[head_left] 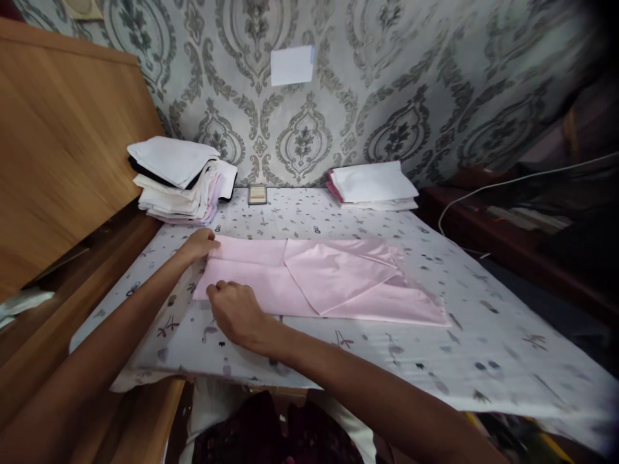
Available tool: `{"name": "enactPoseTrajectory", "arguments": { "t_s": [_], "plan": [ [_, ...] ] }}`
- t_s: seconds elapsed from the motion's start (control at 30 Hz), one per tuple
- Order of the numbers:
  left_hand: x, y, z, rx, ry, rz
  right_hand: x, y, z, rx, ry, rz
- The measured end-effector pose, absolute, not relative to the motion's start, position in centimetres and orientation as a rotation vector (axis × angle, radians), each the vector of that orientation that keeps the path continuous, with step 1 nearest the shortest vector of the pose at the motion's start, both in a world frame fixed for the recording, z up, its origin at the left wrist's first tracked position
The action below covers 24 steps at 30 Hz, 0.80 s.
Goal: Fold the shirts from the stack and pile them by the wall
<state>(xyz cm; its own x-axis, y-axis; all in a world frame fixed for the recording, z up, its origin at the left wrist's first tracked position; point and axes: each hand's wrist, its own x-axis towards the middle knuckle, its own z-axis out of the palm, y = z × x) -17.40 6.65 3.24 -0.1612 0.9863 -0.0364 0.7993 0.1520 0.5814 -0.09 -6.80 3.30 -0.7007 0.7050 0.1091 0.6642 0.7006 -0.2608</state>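
Observation:
A pink cloth garment (338, 277) lies lengthwise in a folded strip across the patterned white sheet (300, 219). A loose flap is turned over its middle, and its right end is creased and uneven. Its exact kind I cannot tell. At the far left corner my left hand (199, 245) is closed, thumb and fingers pinching the cloth edge. My right hand (236, 312) crosses in front, its curled fingers gripping the near left edge. Part of the cloth is hidden under the right hand.
A stack of folded clothes (176, 177) stands at the back left, beside a wooden panel (72, 129). More folded white cloth (372, 183) lies at the back right. Between them is a small framed card (257, 194). A white cable (522, 180) hangs at the right.

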Motion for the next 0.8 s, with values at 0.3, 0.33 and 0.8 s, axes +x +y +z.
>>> {"name": "enactPoseTrajectory", "arguments": {
  "t_s": [0.3, 0.33, 0.8],
  "plan": [
    [-9.2, 7.3, 8.7, 1.531, 1.632, 0.912, 7.2, -7.7, 3.5, -1.177, -1.521, 1.162],
    [-7.4, 7.5, 8.9, 1.492, 1.575, 0.919, 8.2, -7.9, 3.4, -1.153, -1.403, 1.254],
    [1.6, 5.9, 3.4, 1.572, 1.325, 0.785, 15.2, -9.4, 2.8, -1.226, -0.696, 1.703]
  ]
}}
